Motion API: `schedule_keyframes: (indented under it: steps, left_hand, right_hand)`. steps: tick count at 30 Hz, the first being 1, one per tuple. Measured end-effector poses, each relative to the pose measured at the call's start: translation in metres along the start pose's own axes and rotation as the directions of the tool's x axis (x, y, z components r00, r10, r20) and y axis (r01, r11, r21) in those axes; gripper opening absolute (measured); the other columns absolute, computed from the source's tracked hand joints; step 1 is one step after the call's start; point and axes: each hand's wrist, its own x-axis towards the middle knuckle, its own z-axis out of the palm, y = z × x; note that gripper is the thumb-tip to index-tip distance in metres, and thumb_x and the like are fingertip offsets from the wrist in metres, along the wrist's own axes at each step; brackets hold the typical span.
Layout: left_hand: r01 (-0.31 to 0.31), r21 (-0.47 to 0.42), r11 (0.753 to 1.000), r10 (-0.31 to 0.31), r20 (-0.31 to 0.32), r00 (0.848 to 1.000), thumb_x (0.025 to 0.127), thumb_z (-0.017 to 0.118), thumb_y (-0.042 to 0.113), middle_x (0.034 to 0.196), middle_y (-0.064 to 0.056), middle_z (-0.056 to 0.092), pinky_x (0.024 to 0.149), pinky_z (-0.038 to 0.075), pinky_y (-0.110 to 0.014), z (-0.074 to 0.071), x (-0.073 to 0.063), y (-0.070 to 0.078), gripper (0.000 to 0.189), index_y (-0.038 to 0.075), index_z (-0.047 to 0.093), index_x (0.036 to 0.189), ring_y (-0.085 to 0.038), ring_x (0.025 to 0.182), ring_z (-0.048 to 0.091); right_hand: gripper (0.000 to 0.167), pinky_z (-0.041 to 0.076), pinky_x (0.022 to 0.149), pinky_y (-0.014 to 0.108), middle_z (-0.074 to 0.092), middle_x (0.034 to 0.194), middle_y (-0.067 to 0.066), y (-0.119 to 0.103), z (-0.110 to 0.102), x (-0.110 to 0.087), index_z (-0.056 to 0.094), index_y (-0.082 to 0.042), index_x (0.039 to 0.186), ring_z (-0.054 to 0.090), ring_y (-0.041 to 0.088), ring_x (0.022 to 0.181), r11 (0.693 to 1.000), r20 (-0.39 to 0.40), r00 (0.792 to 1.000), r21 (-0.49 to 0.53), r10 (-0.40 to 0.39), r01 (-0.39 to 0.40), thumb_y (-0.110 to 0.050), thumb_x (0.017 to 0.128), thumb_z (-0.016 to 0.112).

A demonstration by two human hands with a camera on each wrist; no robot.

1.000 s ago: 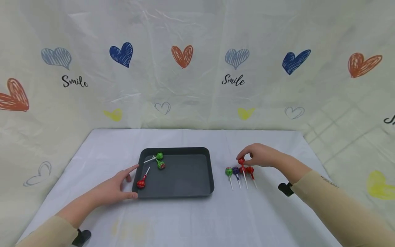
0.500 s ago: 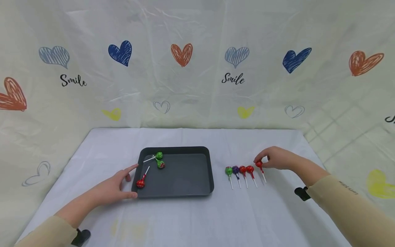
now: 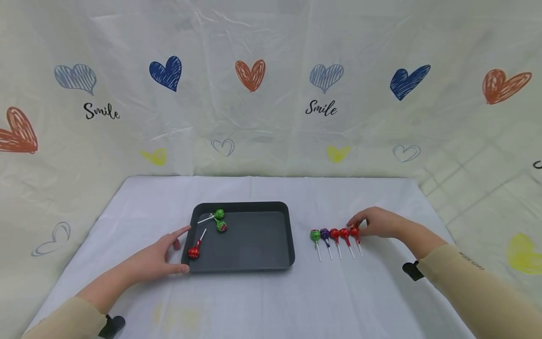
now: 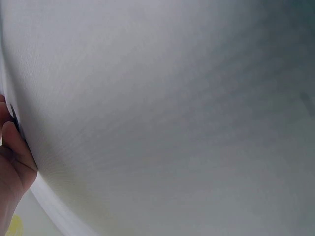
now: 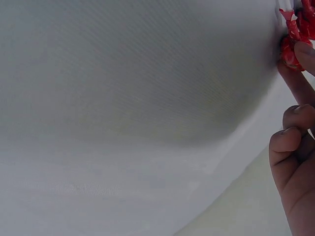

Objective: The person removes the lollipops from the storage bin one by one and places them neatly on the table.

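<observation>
With thumb and finger, my right hand (image 3: pixel 378 222) pinches the round head of a red lollipop (image 5: pixel 291 53) at the right end of a row. Its stick points toward me on the white cloth. Left of it lie a green lollipop (image 3: pixel 315 235), a purple lollipop (image 3: pixel 324 234) and two more red lollipops (image 3: pixel 339 234), side by side. My left hand (image 3: pixel 154 256) rests against the left side of a dark grey tray (image 3: pixel 254 240), index finger at the rim and thumb near the front corner. Inside the tray are two green lollipops (image 3: pixel 221 226) and a red lollipop (image 3: pixel 193 253).
A white cloth (image 3: pixel 254 301) covers the table, with a faint yellowish patch near the front left. Behind the table hangs a pale backdrop (image 3: pixel 279 127) printed with hearts and "Smile" lettering.
My right hand has carried the red lollipop rightward from above the row, then lowered it to the cloth at the row's right end. The left hand and tray have stayed put.
</observation>
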Motion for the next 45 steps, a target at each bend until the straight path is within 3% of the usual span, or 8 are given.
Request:
schedule_keyframes:
  steps: [25, 33, 45]
  left_hand:
    - [0.005, 0.002, 1.0, -0.005, 0.0, 1.0, 0.07, 0.083, 0.058, 0.115, -0.004, 0.046, 0.064, 0.04, -0.035, 0.0, -0.001, 0.002, 0.112, 0.028, 0.02, 0.158, -0.018, 0.079, 0.047]
    - [-0.001, 0.007, 1.0, 0.001, -0.003, 1.0, 0.07, 0.083, 0.058, 0.116, -0.004, 0.046, 0.064, 0.04, -0.035, -0.001, -0.001, 0.003, 0.112, 0.029, 0.02, 0.158, -0.018, 0.08, 0.046]
    - [-0.004, 0.001, 1.0, 0.004, -0.007, 1.0, 0.07, 0.083, 0.058, 0.116, -0.004, 0.045, 0.063, 0.04, -0.034, 0.0, -0.001, 0.002, 0.112, 0.029, 0.02, 0.158, -0.018, 0.079, 0.047]
  right_hand:
    - [0.027, 0.051, 0.073, 0.032, 0.065, 0.118, 0.006, -0.014, -0.006, 0.0, 0.073, -0.019, 0.117, 0.054, 0.023, 0.094, 0.999, -0.063, 0.998, -0.035, 0.028, -0.031, -0.017, 0.09, 0.073]
    - [0.029, 0.053, 0.078, 0.035, 0.067, 0.118, 0.008, -0.028, -0.012, 0.003, 0.073, -0.015, 0.119, 0.058, 0.023, 0.099, 1.0, -0.076, 0.997, 0.001, -0.01, 0.01, -0.019, 0.09, 0.074]
    - [0.032, 0.052, 0.078, 0.032, 0.069, 0.117, 0.005, -0.068, -0.017, 0.02, 0.073, -0.017, 0.12, 0.059, 0.02, 0.099, 0.996, -0.076, 0.994, -0.04, -0.085, 0.082, -0.024, 0.089, 0.075]
